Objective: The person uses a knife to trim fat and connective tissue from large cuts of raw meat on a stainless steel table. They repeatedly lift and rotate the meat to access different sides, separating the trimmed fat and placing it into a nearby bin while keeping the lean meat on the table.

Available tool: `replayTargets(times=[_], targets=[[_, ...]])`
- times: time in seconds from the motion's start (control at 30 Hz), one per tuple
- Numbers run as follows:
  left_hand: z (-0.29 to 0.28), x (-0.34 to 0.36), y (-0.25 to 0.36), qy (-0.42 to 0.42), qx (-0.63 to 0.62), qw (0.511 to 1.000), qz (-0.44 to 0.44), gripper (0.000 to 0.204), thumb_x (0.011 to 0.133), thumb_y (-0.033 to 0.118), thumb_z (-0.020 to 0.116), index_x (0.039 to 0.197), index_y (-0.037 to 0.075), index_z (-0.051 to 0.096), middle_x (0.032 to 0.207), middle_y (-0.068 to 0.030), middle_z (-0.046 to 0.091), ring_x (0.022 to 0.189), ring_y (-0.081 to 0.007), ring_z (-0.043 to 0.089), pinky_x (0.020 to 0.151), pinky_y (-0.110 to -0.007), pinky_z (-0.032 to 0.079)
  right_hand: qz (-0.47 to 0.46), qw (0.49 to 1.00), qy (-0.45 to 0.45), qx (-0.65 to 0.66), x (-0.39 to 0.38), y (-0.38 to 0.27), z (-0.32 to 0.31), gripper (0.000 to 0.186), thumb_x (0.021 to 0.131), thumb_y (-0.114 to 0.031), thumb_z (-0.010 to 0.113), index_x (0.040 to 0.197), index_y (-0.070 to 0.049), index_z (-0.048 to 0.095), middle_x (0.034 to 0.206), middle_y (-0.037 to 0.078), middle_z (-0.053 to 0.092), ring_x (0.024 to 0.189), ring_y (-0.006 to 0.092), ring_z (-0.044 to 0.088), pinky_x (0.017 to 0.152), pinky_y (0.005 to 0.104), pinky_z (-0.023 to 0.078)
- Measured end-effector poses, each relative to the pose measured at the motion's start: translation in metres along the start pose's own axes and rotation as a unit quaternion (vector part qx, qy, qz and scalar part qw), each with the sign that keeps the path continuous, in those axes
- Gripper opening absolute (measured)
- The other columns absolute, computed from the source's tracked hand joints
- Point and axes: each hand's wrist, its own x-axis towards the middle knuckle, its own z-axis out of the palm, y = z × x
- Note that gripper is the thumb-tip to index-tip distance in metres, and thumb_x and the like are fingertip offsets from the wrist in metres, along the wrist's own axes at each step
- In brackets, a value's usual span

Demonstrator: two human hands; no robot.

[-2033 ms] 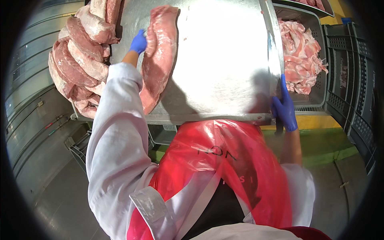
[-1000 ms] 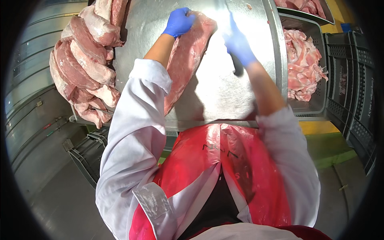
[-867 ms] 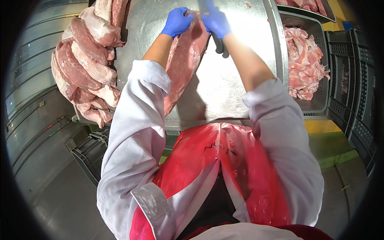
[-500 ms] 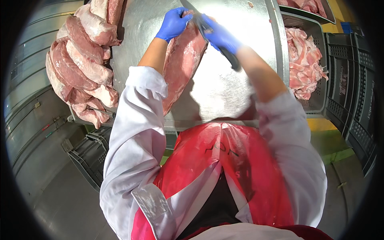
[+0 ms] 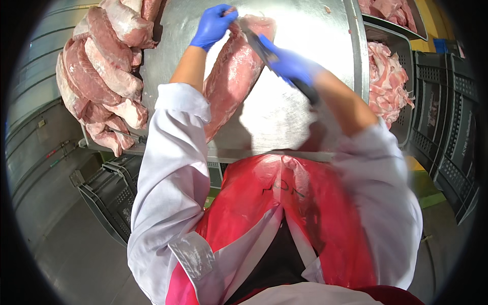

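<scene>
A long pink slab of raw meat (image 5: 236, 71) lies lengthwise on a metal work table (image 5: 292, 119). My left hand (image 5: 212, 28), in a blue glove, is closed at the far left end of the slab, pinching a small strip of meat at its edge. In my right hand (image 5: 291, 62), also blue-gloved and slightly blurred, is a knife (image 5: 308, 91) with a dark handle. Its blade slants to the far left across the slab's upper part, close to my left fingers. Whether the edge is in the meat cannot be made out.
Several large cuts of meat (image 5: 101, 68) are piled along the table's left side. To the right, a grey crate holds pale trimmings (image 5: 389, 81), with a tray of meat pieces (image 5: 389, 12) beyond it. Dark perforated crates (image 5: 442, 117) stand at far right, another crate (image 5: 109, 198) lower left.
My left hand has shifted slightly left and away with the pinched edge. My right hand and the knife have moved right and nearer to me, and the slab's far end now shows.
</scene>
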Motion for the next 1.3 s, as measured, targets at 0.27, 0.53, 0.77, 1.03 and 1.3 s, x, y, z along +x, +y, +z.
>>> replayTargets(times=[0.27, 0.53, 0.77, 1.03, 1.3], targets=[[-0.042, -0.034, -0.076, 0.009, 0.29, 0.956, 0.03, 0.052, 0.085, 0.029, 0.073, 0.128, 0.004, 0.055, 0.113, -0.0152, 0.069, 0.099, -0.0287, 0.067, 0.09, -0.038, 0.053, 0.088, 0.994, 0.036, 0.057, -0.123, -0.003, -0.03, 0.073, 0.094, -0.003, 0.052, 0.159, -0.027, 0.03, 0.07, -0.003, 0.054, 0.057, 0.0054, 0.046, 0.055, 0.0233, 0.044], [0.013, 0.007, -0.049, 0.037, 0.214, 0.976, -0.034, 0.069, 0.09, 0.047, 0.07, 0.14, 0.005, 0.048, 0.115, -0.023, 0.067, 0.108, -0.0328, 0.066, 0.097, -0.04, 0.05, -0.053, 0.946, 0.206, 0.245, 0.018, 0.012, -0.005, 0.074, 0.098, -0.013, 0.056, 0.16, -0.034, 0.022, 0.078, 0.001, 0.056, 0.059, 0.009, 0.051, 0.054, 0.026, 0.049], [0.006, 0.031, -0.077, -0.033, 0.172, 0.985, -0.001, 0.034, 0.094, 0.028, 0.061, 0.112, -0.001, 0.064, 0.099, -0.0185, 0.07, 0.09, -0.0287, 0.069, 0.084, -0.038, 0.053, -0.09, 0.95, 0.24, 0.179, 0.075, 0.028, 0.011, 0.08, 0.093, -0.008, 0.056, 0.161, -0.031, 0.02, 0.082, 0.005, 0.06, 0.061, 0.0112, 0.057, 0.051, 0.0293, 0.051], [0.011, 0.015, -0.03, 0.008, 0.235, 0.971, 0.034, 0.026, 0.094, 0.02, 0.061, 0.108, -0.002, 0.066, 0.093, -0.0183, 0.071, 0.087, -0.0261, 0.07, 0.08, -0.037, 0.053, -0.048, 0.992, 0.107, 0.055, 0.055, 0.001, 0.01, 0.072, 0.095, -0.009, 0.051, 0.161, -0.023, 0.024, 0.071, 0.006, 0.058, 0.05, 0.0128, 0.052, 0.047, 0.0294, 0.047], [0.015, 0.017, 0.007, -0.068, 0.284, 0.949, 0.119, 0.029, 0.095, 0.022, 0.063, 0.113, 0.0, 0.065, 0.098, -0.0193, 0.071, 0.094, -0.0287, 0.071, 0.082, -0.039, 0.052, 0.004, 0.99, 0.008, 0.138, 0.061, -0.043, -0.027, 0.066, 0.098, -0.014, 0.051, 0.159, -0.027, 0.029, 0.067, 0.002, 0.055, 0.048, 0.0104, 0.052, 0.044, 0.025, 0.046]])
